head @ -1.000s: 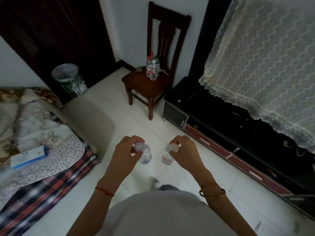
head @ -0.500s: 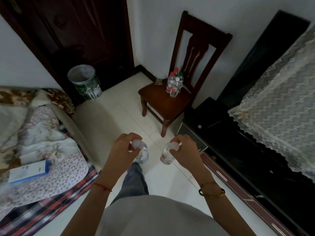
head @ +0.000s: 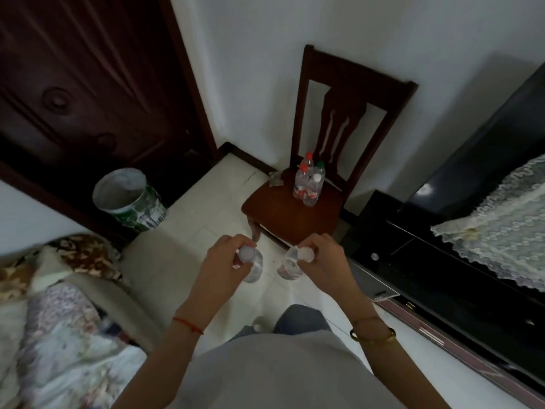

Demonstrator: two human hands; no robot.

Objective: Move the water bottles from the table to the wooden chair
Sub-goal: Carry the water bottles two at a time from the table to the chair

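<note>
My left hand [head: 222, 259] grips a clear water bottle [head: 254, 265] by its white-capped neck, the body hanging down over the floor. In my right hand [head: 323, 259] hangs a second clear bottle [head: 290, 267] with a red label, held the same way. Both bottles are side by side just in front of the dark wooden chair [head: 283, 215], which stands against the white wall. On the back of its seat stands a tight cluster of several water bottles [head: 308, 184] with red, green and white caps, upright.
A lined waste bin [head: 129, 199] stands left of the chair by the dark wooden door [head: 88, 84]. A bed with patterned bedding [head: 59, 305] fills the lower left. A low black cabinet [head: 442, 276] with a lace cloth [head: 501, 231] runs along the right. Pale tiled floor [head: 206, 225] lies between.
I have walked toward the chair with both bottles held in front; the chair is now larger and closer, just beyond my hands. My grip on both bottles is unchanged.
</note>
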